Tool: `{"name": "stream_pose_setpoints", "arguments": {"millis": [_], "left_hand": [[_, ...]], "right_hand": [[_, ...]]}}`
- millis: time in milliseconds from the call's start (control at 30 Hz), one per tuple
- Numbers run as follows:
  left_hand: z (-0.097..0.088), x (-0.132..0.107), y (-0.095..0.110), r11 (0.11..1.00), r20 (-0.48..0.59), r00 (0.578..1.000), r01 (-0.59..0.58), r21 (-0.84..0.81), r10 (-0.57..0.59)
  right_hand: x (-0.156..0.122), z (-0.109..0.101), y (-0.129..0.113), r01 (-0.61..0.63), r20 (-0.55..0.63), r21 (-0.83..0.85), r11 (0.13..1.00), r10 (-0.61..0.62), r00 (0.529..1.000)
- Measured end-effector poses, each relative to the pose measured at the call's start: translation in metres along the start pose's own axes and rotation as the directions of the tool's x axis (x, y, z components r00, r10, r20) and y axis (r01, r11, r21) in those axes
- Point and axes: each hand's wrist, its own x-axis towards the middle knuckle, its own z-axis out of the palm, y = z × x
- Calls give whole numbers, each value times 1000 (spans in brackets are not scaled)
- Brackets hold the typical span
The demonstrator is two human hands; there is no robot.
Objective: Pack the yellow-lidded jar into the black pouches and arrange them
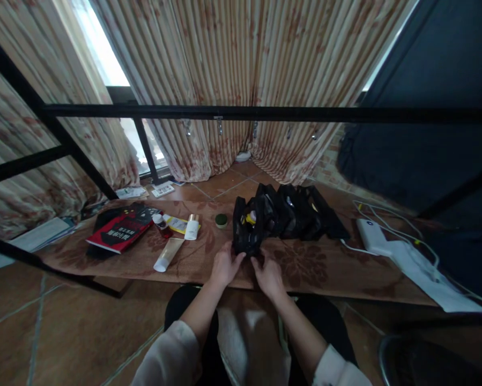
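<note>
A black mesh pouch [246, 230] stands with its mouth open on the cloth-covered bench in front of me, and a yellow-and-white item [250, 217] shows inside. My left hand [225, 266] pinches its near edge at the left corner. At the same edge, slightly to the right, my right hand [269, 274] has its thumb and fingers closed on the black mesh. Joined or pressed up against its right side is a row of similar black mesh compartments [291, 212]. A small round green-topped jar [221, 221] sits to the left of the pouch.
On the left lie a red book [120, 230], a dark red bottle [162, 226], a yellow packet [176, 224], a white gold-capped bottle [191, 227] and a beige tube [169, 255]. A white power strip [372, 237] with cables is at right. A black metal bar [241, 112] crosses ahead.
</note>
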Motion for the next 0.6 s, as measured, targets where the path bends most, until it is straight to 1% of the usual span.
{"name": "stream_pose_setpoints", "arguments": {"millis": [167,267,400,600], "left_hand": [[7,3,6,968,27,994,94,231,-103],[10,5,9,935,29,991,114,336,-131],[12,7,10,899,31,990,109,424,-134],[14,4,14,856,29,988,117,504,-152]], "right_hand": [[16,-1,-1,-10,113,-145,989,27,993],[21,-3,-1,7,168,-199,980,27,985],[26,-4,-1,38,207,-240,970,12,978],[26,-4,-4,72,229,-282,957,-5,973]]}}
